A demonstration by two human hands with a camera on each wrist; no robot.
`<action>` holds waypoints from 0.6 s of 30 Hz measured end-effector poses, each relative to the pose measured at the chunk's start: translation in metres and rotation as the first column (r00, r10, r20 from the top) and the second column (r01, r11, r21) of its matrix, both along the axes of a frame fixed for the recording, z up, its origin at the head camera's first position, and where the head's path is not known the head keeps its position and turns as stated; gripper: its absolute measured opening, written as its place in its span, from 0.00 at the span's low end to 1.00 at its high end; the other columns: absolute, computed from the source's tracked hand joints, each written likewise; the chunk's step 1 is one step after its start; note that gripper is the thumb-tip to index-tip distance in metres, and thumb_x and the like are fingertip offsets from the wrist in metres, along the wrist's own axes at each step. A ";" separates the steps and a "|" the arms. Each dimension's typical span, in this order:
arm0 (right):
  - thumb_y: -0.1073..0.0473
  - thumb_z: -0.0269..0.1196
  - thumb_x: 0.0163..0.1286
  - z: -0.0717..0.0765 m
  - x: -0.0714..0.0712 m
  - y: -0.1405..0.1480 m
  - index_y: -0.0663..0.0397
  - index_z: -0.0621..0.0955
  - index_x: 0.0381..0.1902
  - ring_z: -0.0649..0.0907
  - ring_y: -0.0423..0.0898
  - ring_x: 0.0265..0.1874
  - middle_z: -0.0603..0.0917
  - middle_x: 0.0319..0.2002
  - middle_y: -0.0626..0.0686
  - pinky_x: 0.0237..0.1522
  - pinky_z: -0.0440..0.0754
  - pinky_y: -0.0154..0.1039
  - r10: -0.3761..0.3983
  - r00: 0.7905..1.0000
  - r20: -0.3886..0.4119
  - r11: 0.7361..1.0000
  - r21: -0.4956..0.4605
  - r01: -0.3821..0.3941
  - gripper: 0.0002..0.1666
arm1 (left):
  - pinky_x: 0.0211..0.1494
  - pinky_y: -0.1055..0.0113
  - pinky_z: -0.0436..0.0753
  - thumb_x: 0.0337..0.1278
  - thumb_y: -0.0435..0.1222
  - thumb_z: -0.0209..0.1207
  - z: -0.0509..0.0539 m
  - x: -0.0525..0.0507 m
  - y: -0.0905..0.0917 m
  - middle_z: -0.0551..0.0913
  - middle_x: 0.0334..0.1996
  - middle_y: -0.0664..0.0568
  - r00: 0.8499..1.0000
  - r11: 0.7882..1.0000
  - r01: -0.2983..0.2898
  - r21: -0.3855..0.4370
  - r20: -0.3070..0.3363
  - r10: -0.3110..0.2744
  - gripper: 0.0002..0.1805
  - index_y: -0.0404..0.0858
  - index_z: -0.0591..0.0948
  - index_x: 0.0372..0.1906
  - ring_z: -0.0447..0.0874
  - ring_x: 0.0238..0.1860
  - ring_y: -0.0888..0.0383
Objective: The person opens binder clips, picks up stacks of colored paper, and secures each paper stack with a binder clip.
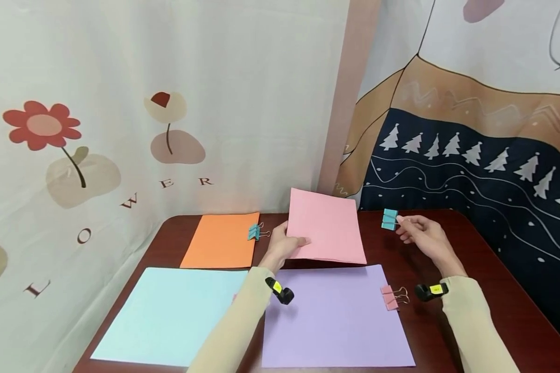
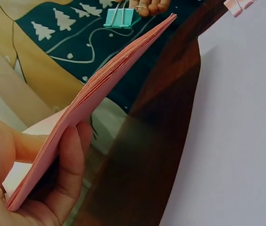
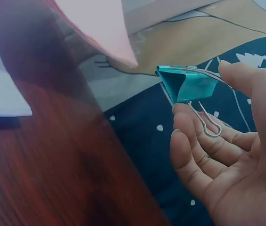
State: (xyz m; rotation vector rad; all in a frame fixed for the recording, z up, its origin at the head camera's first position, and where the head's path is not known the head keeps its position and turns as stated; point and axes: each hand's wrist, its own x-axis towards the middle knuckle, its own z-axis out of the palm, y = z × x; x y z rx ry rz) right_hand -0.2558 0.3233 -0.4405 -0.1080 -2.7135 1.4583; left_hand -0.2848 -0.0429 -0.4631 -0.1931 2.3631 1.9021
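Note:
My left hand [image 1: 282, 246] grips a stack of pink paper [image 1: 326, 225] by its left edge, thumb on one face and fingers behind. The stack is raised and tilted above the table, and its layered sheet edges show in the left wrist view. To its right, my right hand [image 1: 427, 238] holds a teal binder clip [image 3: 189, 84] by its wire handles. The thumb lies on one handle, while the fingertips are at the other side. The clip is apart from the pink paper [image 3: 102, 28], with a gap between them.
Purple paper [image 1: 336, 321] with a pink binder clip [image 1: 390, 298] on its right edge lies in front. Light blue paper [image 1: 168, 316] lies left, partly behind my left sleeve. Orange paper [image 1: 224, 241] with another teal clip [image 1: 254, 232] is at the back of the dark table [image 1: 485, 311].

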 end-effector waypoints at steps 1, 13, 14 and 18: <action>0.26 0.52 0.73 0.001 0.000 -0.001 0.60 0.76 0.63 0.85 0.42 0.37 0.86 0.50 0.65 0.45 0.86 0.36 0.001 1.000 0.000 1.000 0.000 -0.001 0.45 | 0.62 0.55 0.78 0.46 0.32 0.77 0.002 0.001 -0.001 0.85 0.56 0.45 1.000 1.000 0.000 -0.003 -0.013 0.000 0.34 0.41 0.80 0.62 0.82 0.49 0.52; 0.28 0.52 0.75 0.018 0.005 -0.017 0.59 0.77 0.62 0.85 0.43 0.36 0.87 0.43 0.58 0.40 0.84 0.30 0.005 0.999 -0.034 0.999 -0.040 -0.006 0.42 | 0.54 0.60 0.81 0.46 0.35 0.78 0.018 0.017 -0.021 0.86 0.54 0.48 0.992 1.000 0.001 0.007 -0.125 -0.001 0.35 0.46 0.80 0.63 0.85 0.44 0.54; 0.28 0.52 0.75 0.019 0.006 -0.018 0.59 0.77 0.62 0.84 0.43 0.36 0.87 0.42 0.57 0.40 0.84 0.30 0.007 0.999 -0.038 0.999 -0.041 -0.008 0.41 | 0.55 0.59 0.81 0.46 0.35 0.78 0.019 0.019 -0.022 0.86 0.54 0.48 0.991 1.000 0.003 0.005 -0.136 -0.003 0.35 0.47 0.80 0.63 0.85 0.45 0.54; 0.29 0.52 0.75 0.023 0.009 -0.025 0.58 0.77 0.62 0.84 0.44 0.36 0.87 0.41 0.56 0.40 0.83 0.29 0.010 0.998 -0.061 0.999 -0.048 -0.013 0.40 | 0.57 0.59 0.81 0.45 0.36 0.79 0.022 0.023 -0.025 0.87 0.53 0.49 0.984 1.000 0.009 0.011 -0.180 -0.007 0.35 0.47 0.80 0.63 0.85 0.45 0.55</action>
